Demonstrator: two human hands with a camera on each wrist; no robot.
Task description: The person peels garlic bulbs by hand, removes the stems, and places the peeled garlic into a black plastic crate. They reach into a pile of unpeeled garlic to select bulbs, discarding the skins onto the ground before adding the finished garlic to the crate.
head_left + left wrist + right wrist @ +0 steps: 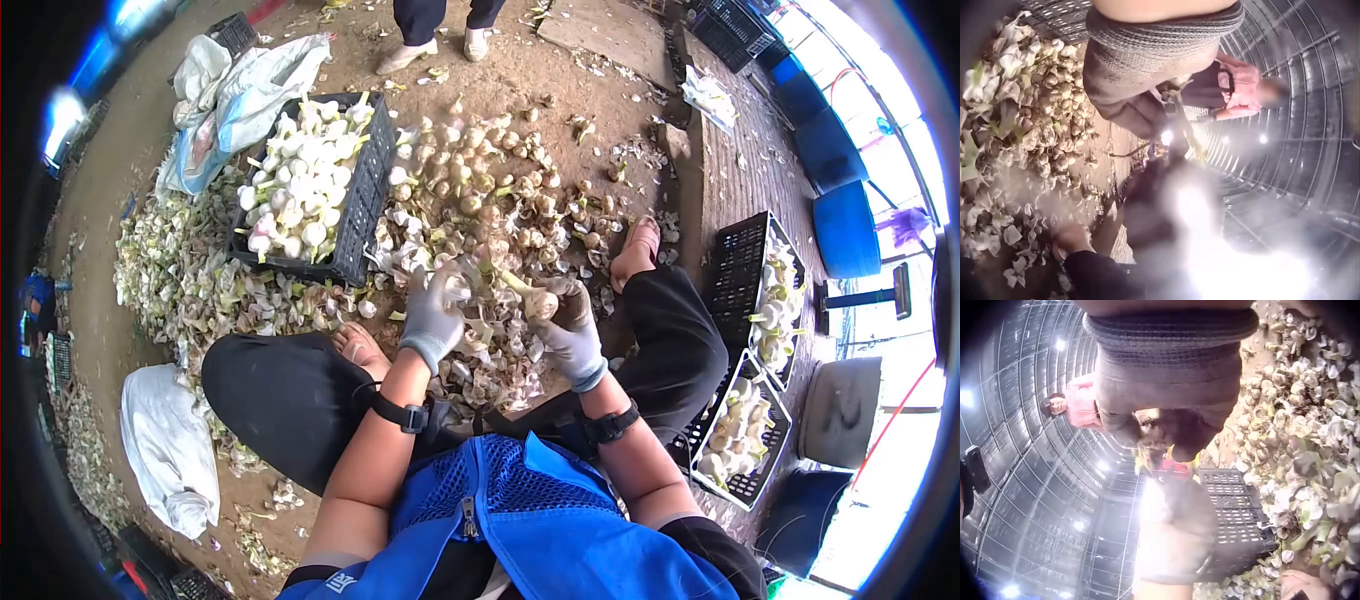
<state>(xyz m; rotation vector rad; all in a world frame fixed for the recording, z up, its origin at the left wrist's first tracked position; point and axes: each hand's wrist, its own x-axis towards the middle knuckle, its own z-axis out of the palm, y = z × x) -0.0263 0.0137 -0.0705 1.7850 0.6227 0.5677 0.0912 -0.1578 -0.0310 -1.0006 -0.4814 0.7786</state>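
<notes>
In the head view my gloved right hand (570, 338) grips an unpeeled garlic bulb (540, 304), thumb and fingers bent around it. Its stem (505, 278) points up and left toward the other hand. My gloved left hand (435, 318) is close by on the left, fingers bent, with a pale shape at the fingertips; I cannot tell whether it grips that. In the right wrist view the brownish bulb (1150, 428) shows under the right hand's fingers, and the left hand (1179, 519) is blurred. Below both hands lie loose garlic skins (490, 370).
Unpeeled garlic (470, 165) is heaped ahead. A black crate (370, 200) of white bulbs stands at left, beside sacks (240, 110). Two more garlic crates (738, 275) (775, 455) stand at right on boards. Another person's feet (408, 57) are at the top.
</notes>
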